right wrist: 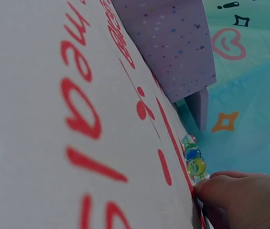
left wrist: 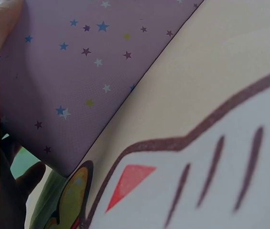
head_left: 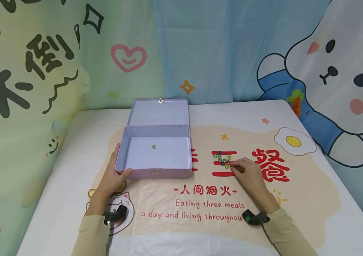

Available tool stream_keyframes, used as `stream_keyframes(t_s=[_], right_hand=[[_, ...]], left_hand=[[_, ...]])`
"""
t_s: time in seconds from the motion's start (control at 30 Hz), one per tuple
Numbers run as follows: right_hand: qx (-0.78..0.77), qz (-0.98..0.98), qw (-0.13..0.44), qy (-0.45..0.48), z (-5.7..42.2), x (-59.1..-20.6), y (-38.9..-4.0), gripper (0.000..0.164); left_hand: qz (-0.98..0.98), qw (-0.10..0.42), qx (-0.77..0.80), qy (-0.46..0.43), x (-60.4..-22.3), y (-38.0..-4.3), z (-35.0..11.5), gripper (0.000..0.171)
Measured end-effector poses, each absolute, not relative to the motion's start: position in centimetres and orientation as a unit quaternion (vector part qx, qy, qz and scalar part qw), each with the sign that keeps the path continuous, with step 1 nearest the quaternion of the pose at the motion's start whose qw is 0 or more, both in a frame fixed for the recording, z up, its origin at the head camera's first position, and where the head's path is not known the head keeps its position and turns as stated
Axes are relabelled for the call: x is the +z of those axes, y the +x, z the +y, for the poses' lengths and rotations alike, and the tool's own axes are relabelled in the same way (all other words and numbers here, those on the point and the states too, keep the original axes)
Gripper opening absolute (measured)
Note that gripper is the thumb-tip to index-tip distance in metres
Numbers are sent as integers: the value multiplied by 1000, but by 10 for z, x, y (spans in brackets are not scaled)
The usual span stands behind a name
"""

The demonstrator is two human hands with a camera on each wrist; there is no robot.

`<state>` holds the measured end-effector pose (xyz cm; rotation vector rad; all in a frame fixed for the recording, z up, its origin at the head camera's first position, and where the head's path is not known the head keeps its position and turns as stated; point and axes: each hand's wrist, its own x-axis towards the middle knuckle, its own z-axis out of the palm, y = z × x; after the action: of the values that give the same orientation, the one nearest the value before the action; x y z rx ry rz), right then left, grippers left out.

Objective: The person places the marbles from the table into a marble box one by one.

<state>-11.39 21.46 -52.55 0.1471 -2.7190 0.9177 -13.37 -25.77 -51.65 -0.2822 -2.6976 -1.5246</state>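
Observation:
A shallow lilac tin box [head_left: 159,174], patterned with small stars outside, stands with its lid [head_left: 158,113] tipped back. One green glass marble [head_left: 154,147] lies inside. My left hand [head_left: 112,179] grips the box's front left corner, thumb at the front rim and fingers along the side. To the right of the box, several glass marbles [head_left: 220,158] in green, blue and yellow sit clustered on the cloth. My right hand [head_left: 248,174] is at the cluster's right edge, thumb and forefinger pinching a marble [right wrist: 204,176] that its fingertips partly hide.
A white tablecloth [head_left: 200,241] with red lettering, a cat and a fried egg printed on it covers the table. Behind stands a printed curtain [head_left: 197,46] with a large rabbit on the right. Black bands [head_left: 116,214] circle both wrists.

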Motion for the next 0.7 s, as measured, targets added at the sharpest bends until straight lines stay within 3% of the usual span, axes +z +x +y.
stream_keyframes(t_s=[0.7], right_hand=[[311,-940,136,40,215,-524,-114,14]], left_hand=[[-867,20,-488,-98,-518,-135,-258,103]])
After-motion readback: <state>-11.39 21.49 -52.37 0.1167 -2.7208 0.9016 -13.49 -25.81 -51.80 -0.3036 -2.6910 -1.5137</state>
